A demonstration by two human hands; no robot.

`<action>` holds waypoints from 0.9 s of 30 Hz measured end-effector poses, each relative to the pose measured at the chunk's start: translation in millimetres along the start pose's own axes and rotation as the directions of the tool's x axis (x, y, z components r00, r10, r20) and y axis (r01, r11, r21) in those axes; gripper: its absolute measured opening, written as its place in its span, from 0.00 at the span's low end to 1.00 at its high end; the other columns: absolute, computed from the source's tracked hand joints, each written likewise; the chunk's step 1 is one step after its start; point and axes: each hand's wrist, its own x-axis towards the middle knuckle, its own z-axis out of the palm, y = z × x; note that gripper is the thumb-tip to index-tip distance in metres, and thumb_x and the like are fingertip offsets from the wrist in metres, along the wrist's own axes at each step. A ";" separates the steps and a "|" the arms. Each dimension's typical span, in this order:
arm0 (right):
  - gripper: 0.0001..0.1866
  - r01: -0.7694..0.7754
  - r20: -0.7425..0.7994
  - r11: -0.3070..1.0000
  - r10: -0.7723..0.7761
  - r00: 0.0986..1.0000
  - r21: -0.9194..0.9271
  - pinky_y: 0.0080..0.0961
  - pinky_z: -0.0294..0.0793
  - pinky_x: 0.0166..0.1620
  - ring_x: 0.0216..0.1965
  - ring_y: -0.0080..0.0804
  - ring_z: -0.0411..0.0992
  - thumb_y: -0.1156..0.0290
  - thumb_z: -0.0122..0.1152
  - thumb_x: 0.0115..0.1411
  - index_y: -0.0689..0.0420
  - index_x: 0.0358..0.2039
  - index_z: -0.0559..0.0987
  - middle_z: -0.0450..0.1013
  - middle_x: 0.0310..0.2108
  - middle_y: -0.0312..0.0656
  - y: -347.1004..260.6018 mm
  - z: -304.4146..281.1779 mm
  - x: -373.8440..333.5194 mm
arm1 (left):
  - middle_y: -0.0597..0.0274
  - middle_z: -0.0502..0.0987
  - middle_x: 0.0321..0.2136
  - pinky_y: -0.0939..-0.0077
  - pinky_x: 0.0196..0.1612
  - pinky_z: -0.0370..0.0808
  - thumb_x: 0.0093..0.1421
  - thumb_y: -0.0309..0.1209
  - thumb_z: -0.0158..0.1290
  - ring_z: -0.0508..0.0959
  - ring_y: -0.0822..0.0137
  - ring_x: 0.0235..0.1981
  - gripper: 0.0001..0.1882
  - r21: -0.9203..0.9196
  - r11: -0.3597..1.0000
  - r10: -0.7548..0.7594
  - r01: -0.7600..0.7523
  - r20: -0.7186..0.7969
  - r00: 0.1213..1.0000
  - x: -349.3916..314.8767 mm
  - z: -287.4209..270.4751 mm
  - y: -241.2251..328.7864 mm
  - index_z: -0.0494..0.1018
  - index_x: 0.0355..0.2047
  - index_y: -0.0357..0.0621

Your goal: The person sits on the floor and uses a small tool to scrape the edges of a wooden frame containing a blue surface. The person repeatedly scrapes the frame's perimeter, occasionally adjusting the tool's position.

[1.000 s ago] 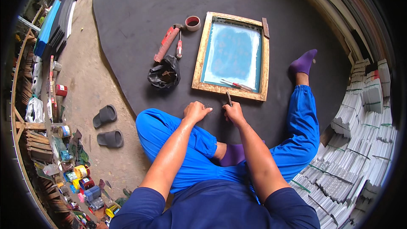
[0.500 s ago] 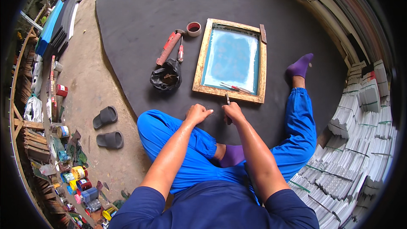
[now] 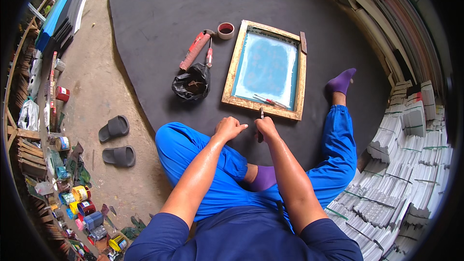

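Observation:
My right hand [image 3: 266, 128] is wrapped round a dark hand tool [image 3: 261, 112] with a narrow metal tip, pointing at the near edge of a wooden screen-printing frame [image 3: 232, 63]. The tool's exact kind is unclear. To its left, my left hand [image 3: 229, 129] is closed with the thumb stretched toward the right hand; anything inside its fingers is hidden. Blue mesh [image 3: 266, 65] with a pale border fills the frame. A screwdriver [image 3: 271, 101] with red on it lies on the mesh along its near side. A small brown strip [image 3: 303, 43] sits at the frame's far right corner.
Left of the frame lie a tape roll [image 3: 225, 31], a red tube-like thing [image 3: 195, 50], another screwdriver [image 3: 209, 54] and an open black plastic bag [image 3: 192, 83]. Black sandals [image 3: 115, 129] and paint cans [image 3: 81, 193] stand further left. Bundled white stacks [image 3: 386, 183] line the right.
The view has shifted slightly, so the frame appears a little further right. My left thumb is nearer to my right hand. Both hands otherwise keep nearly the same pose.

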 end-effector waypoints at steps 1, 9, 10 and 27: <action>0.14 -0.003 -0.007 1.000 0.003 1.000 0.001 0.40 0.72 0.19 0.16 0.42 0.74 0.68 0.56 0.59 0.70 0.28 0.75 0.72 0.20 0.48 0.7 -0.4 2.0 | 0.53 0.82 0.20 0.57 0.34 0.78 0.55 0.55 0.62 0.84 0.53 0.28 0.25 0.006 1.000 -0.005 0.005 0.021 1.000 0.4 -0.4 1.8 0.82 0.20 0.44; 0.12 -0.039 -0.117 0.993 0.026 0.993 -0.111 0.37 0.71 0.18 0.15 0.37 0.74 0.69 0.52 0.60 0.68 0.31 0.74 0.74 0.20 0.48 -12.8 5.7 -11.1 | 0.53 0.82 0.21 0.56 0.36 0.78 0.56 0.56 0.61 0.84 0.52 0.30 0.25 0.013 1.000 -0.027 0.027 0.037 0.999 2.0 -0.1 1.5 0.82 0.20 0.45; 0.11 -0.010 -0.135 0.996 -0.002 0.991 -0.091 0.37 0.71 0.17 0.15 0.37 0.73 0.69 0.52 0.61 0.67 0.32 0.74 0.74 0.20 0.47 -9.4 6.8 -10.8 | 0.53 0.82 0.21 0.56 0.36 0.78 0.56 0.56 0.61 0.84 0.52 0.29 0.25 0.015 1.000 -0.027 0.027 0.035 0.999 2.0 -0.3 0.8 0.82 0.21 0.45; 0.16 0.183 0.311 0.976 -0.212 0.926 0.119 0.27 0.73 0.19 0.18 0.29 0.75 0.73 0.56 0.61 0.63 0.48 0.79 0.75 0.22 0.42 39.0 18.6 -33.4 | 0.65 0.81 0.33 0.59 0.38 0.79 0.58 0.38 0.62 0.83 0.54 0.35 0.08 0.192 0.921 0.387 -0.340 -0.325 0.863 -10.1 -0.5 6.0 0.84 0.37 0.54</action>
